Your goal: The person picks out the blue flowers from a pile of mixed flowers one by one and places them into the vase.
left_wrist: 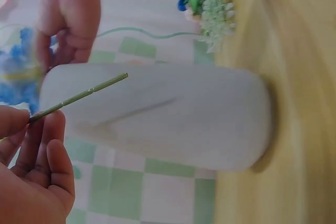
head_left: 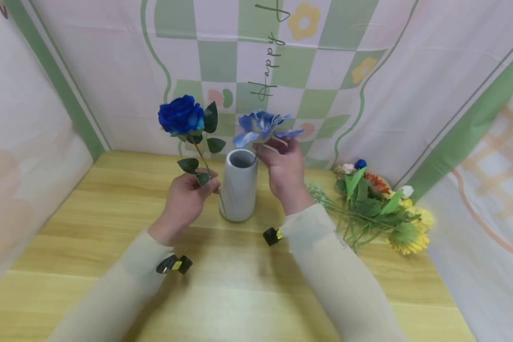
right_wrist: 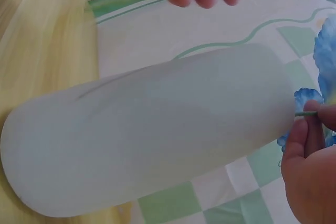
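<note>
the white vase (head_left: 239, 190) stands upright toward the far edge of the desk (head_left: 222, 285), about midway between its sides, with a hand at either side of it. the left hand (head_left: 185, 197) is the nearer to the desk's left edge, thumb and fingers clamped on the stem of the blue rose (head_left: 181, 115). that stem slants, bloom up and to the left, cut end down and right across the vase's near wall, outside it; the mouth lies to the right of the left fingers.

the right hand (head_left: 286, 171) is nearer the mouth, thumb and fingers pinching the pale blue flower (head_left: 262, 126) just under its petals; its stem leans in at the right rim and seems to run inside. nothing else shows in the vase, though its bottom is hidden. a loose bunch of flowers (head_left: 367, 202) lies by the desk's right edge, toward the far right corner.
</note>
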### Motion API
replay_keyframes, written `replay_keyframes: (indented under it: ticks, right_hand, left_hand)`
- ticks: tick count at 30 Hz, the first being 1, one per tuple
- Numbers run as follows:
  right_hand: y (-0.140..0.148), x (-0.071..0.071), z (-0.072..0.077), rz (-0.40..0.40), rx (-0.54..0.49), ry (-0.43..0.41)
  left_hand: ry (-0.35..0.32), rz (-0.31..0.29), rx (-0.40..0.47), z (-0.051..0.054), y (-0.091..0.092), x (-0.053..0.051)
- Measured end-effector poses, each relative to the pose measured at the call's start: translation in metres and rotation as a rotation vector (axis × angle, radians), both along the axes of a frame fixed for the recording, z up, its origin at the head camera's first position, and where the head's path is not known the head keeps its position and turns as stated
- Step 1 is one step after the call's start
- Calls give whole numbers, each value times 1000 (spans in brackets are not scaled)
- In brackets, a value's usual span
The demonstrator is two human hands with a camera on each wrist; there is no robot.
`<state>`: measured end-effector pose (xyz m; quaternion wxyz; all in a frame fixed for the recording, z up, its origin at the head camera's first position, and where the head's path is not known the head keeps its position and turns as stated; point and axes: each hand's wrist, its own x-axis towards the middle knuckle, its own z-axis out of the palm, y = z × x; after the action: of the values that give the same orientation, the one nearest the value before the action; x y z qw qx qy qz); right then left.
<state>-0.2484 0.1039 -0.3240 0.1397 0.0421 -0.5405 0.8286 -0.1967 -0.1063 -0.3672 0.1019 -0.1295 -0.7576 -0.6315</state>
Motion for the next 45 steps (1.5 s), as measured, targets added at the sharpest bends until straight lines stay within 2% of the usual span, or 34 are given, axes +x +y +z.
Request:
replay_keyframes:
  ticks: [5, 6, 8, 9, 11, 13, 15, 23, 27, 30, 34, 37, 39, 42, 43, 45]
  right_hand:
    - [-1, 0, 5, -16, -16, -19]
    - [0, 0, 6, -17, -35, -27]
    - [0, 0, 7, -21, -76, -38]
    - [0, -1, 8, -23, -101, -43]
    - [0, -1, 8, -28, -128, -44]
    - [0, -1, 9, -36, -135, -43]
    - [0, -2, 9, -36, -143, -35]
    - [1, -3, 10, 3, -104, -19]
    - [1, -4, 10, 14, -83, -40]
    - [0, -3, 10, 19, -47, -67]
    - [-1, -1, 10, 50, 9, -75]
    - [-1, -1, 10, 79, 33, -59]
    - [-1, 0, 9, 89, 41, -61]
    - [-2, 1, 10, 96, 61, -74]
    - [-2, 1, 10, 96, 81, -78]
    - [-4, 2, 11, 86, 131, -90]
  left_hand:
    - [108, 50, 27, 31, -4, -7]
    - [134, 62, 27, 39, -3, -9]
    - [178, 86, 14, 60, 0, -6]
    - [203, 91, 11, 67, 2, -8]
    - [238, 88, 16, 76, 6, -13]
    - [256, 82, 16, 80, 12, -19]
    - [256, 80, 20, 74, 16, -32]
    - [164, 116, -13, 64, 26, -53]
    - [85, 135, -105, 58, 25, -60]
    - [41, 125, -189, 54, 23, -64]
    - [17, 65, -283, 53, 18, -70]
    - [-22, -16, -323, 54, 15, -73]
    - [-46, -100, -313, 54, 15, -76]
    - [-90, -235, -242, 53, 16, -78]
    - [-110, -257, -227, 52, 16, -79]
    - [-132, -256, -206, 51, 17, -80]
